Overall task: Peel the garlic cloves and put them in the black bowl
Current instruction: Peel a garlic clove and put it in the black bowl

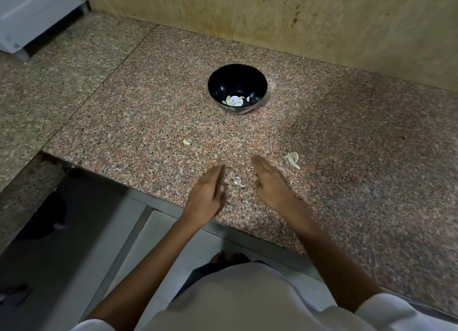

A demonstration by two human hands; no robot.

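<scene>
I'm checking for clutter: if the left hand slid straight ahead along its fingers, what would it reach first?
Probably the black bowl; only bare counter lies between it and the left hand. The loose clove sits left of that line.

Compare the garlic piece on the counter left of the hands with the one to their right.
The left piece is smaller and yellowish; the right piece is larger and whiter. The left piece is compact; the right piece trails a thin tail. Both lie on the granite counter, outside the black bowl.
</scene>
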